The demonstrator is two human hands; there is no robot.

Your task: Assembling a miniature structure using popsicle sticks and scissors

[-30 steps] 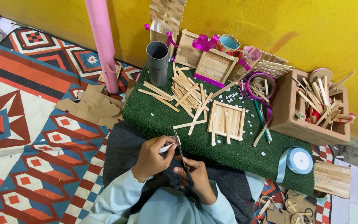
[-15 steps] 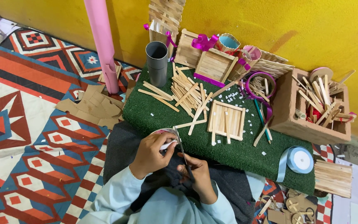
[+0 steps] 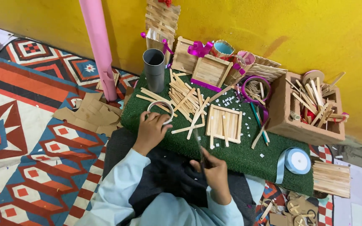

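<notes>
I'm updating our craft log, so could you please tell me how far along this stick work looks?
Done: a flat square panel of sticks lies on the green mat, and finished stick boxes stand by the wall. In hand: the left hand has its grip on a tape roll; the right hand holds scissors. Left: many loose sticks remain unassembled.

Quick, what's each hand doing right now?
Left hand: closed on a white tape roll on the green mat.
Right hand: closed around dark scissors, blades pointing up.
</notes>
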